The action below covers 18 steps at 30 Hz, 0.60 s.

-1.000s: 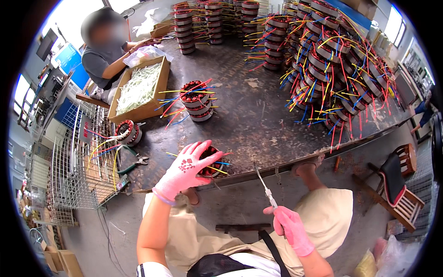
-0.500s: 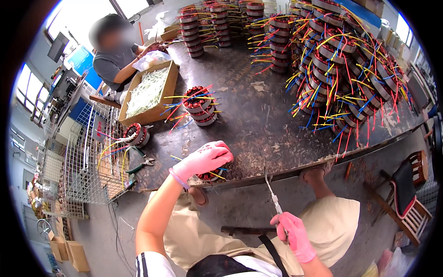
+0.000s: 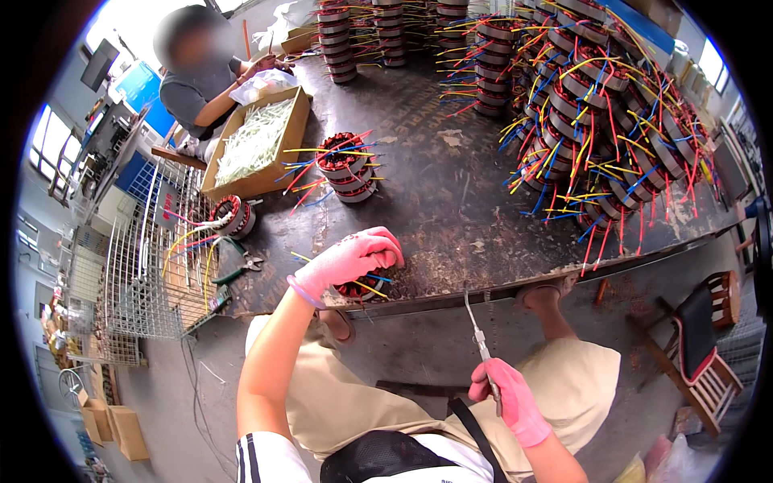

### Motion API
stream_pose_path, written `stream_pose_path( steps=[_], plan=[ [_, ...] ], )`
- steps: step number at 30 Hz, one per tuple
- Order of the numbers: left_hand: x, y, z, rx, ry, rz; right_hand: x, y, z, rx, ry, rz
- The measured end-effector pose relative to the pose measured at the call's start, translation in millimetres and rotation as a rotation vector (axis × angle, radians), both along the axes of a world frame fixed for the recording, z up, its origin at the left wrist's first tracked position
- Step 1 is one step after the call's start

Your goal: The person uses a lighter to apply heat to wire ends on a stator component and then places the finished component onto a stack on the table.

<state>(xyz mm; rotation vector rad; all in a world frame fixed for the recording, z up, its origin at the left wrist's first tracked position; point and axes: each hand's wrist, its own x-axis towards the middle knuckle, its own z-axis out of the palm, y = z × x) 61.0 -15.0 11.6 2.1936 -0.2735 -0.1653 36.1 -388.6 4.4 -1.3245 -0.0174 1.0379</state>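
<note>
My left hand (image 3: 354, 259), in a pink glove, is bent over a wire-wound motor stator (image 3: 360, 287) at the table's near edge. Its fingers are curled together at the stator's far right side; what they pinch, if anything, is hidden. Yellow and blue leads stick out from under the glove. In my right hand (image 3: 509, 396), also pink-gloved, is a slim metal hand tool (image 3: 481, 342) with a long thin tip, pointing up toward the table edge and apart from the stator. Farther off stands a short stack of stators (image 3: 348, 171) with coloured leads.
A single stator (image 3: 233, 217) and green-handled pliers (image 3: 240, 267) lie at the left, beside a wire rack (image 3: 149, 282). Behind them is a cardboard box (image 3: 270, 171) of pale sleeves, where another person (image 3: 197, 88) sits. High stator piles (image 3: 580, 121) fill the right. A wooden chair (image 3: 708, 342) stands lower right.
The view has tilted a little, so the table and stacks sit slightly higher in the picture. Both hands keep nearly the same pose, the tool still in my right hand.
</note>
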Motion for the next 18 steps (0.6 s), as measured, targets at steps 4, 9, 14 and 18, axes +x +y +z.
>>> stream_pose_path(
  steps=[4, 9, 14, 18],
  plan=[
    [-2.8, -1.6, -3.2, 0.053, -0.086, 0.047, -4.5, 0.8, -1.6, 0.027, -0.027, -0.031],
    [-30.5, 6.4, 13.1, 0.220, -0.297, 0.189, -11.7, -1.6, -13.0, 0.030, -0.039, -0.109],
    [-69.4, 24.5, 20.3, 0.240, -0.197, 0.242, -18.4, 2.8, -18.1, -0.053, 0.019, -0.101],
    [-72.0, 22.2, 19.9, 0.357, -0.130, 0.134, -24.9, 10.7, -12.2, -0.001, 0.020, -0.048]
  ],
)
